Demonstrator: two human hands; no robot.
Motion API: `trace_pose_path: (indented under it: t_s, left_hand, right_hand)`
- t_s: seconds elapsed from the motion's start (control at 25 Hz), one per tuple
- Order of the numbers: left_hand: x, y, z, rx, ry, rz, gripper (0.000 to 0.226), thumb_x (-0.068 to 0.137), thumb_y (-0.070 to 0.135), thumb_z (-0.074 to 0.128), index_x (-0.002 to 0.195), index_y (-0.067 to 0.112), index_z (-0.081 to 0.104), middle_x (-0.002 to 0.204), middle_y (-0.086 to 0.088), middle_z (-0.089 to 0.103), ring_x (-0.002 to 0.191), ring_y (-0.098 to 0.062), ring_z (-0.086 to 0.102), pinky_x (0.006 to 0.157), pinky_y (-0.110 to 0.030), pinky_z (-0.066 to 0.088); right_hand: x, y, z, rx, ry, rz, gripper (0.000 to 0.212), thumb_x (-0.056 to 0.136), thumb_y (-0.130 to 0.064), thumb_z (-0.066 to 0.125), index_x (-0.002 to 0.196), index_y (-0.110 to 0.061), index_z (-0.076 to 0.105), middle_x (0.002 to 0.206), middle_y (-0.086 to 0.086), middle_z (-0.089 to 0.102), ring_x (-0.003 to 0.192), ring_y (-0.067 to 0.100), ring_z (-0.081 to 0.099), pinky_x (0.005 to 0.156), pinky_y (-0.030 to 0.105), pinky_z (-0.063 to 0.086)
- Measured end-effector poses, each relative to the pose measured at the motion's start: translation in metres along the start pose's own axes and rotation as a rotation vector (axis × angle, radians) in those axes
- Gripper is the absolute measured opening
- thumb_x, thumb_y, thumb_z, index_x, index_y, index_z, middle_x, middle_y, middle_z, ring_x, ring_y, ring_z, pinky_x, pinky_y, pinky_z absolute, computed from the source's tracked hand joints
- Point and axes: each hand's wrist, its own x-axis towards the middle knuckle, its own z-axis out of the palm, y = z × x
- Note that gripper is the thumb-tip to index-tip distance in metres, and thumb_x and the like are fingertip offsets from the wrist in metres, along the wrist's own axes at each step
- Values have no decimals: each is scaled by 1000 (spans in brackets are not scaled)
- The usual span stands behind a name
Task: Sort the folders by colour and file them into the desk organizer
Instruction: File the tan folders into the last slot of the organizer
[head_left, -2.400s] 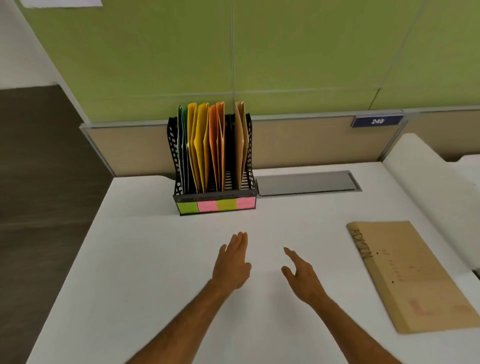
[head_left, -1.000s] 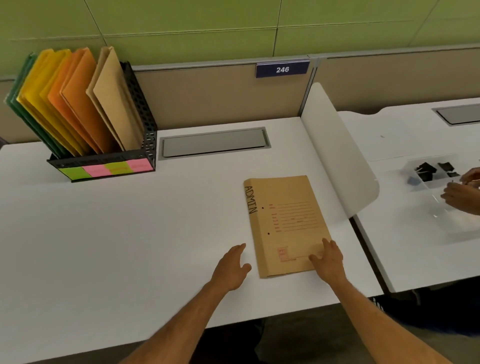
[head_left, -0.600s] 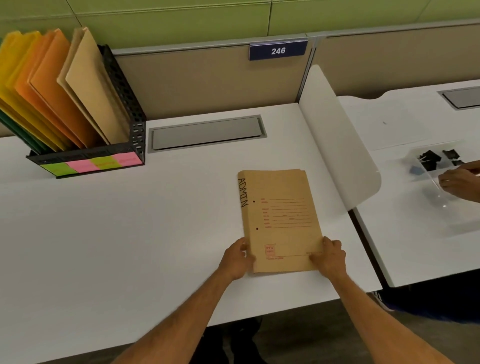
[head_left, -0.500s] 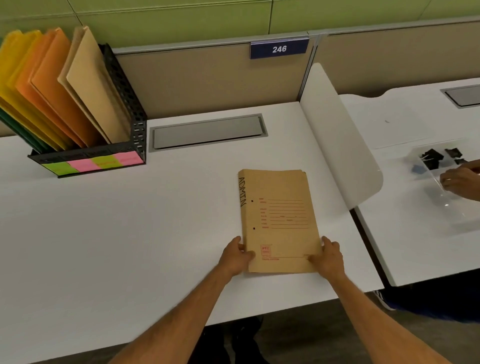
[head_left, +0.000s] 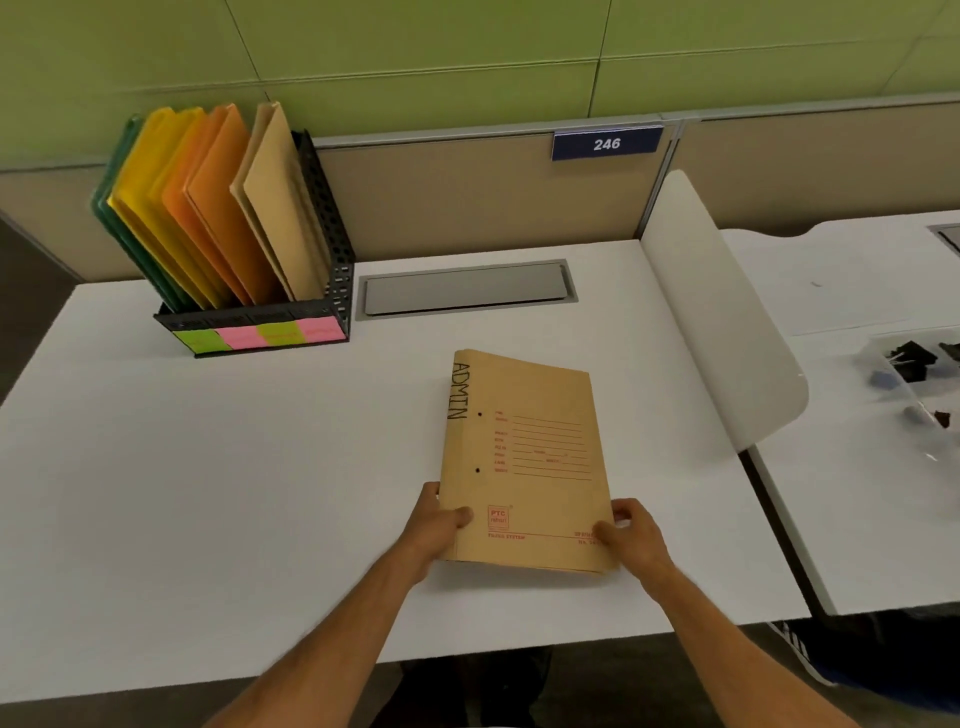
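Observation:
A tan folder (head_left: 524, 457) marked ADMIN is held just above the white desk, its near end raised. My left hand (head_left: 436, 525) grips its near left corner, thumb on the cover. My right hand (head_left: 631, 535) grips the near right corner. At the back left stands a black mesh desk organizer (head_left: 332, 270) with green, pink, green and pink labels on its front. It holds green folders (head_left: 117, 223), yellow folders (head_left: 156, 197), orange folders (head_left: 213, 192) and tan folders (head_left: 278, 202), in that order from left to right.
A grey cable hatch (head_left: 467, 287) lies in the white desk (head_left: 208, 467) behind the folder. A white curved divider (head_left: 722, 312) bounds the desk on the right. Beyond it a neighbouring desk carries a clear tray (head_left: 919, 395) of small dark items. A blue 246 sign (head_left: 607, 144) hangs on the partition.
My hands reached the lying folder, gripped its near corners and lifted it off the desk. My view swung left, bringing the organizer more into sight.

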Motion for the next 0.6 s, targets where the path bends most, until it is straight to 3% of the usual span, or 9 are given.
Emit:
trace_pose_path:
  t_s: [0.2,0.4,0.6]
  left_hand:
    - [-15,2,-64,-16,106,71,33,96,14,62,122,28,47,116,8,65,99,-10,67,65,-22,53]
    - [-19,1,-126,-36,97,141,30,95,13,61,118,29,52,117,6,68,98,-13,71,66,-24,57]
    - [-20,2,-208,-48,64,162,28,95,13,60,116,30,53,116,5,70,95,-14,74,67,-26,58]
  right_hand:
    - [-7,-45,33,304,-158,-52,38,91,-13,69,126,-18,53,121,7,68,103,25,70,83,40,60]
    - [-13,-92,73,486,-452,-82,40,93,-22,67,132,-23,59,127,5,71,112,31,70,93,56,57]
    - [-29,-133,131,633,-533,-5,47,91,-19,67,137,-17,58,132,12,67,118,38,65,95,57,55]
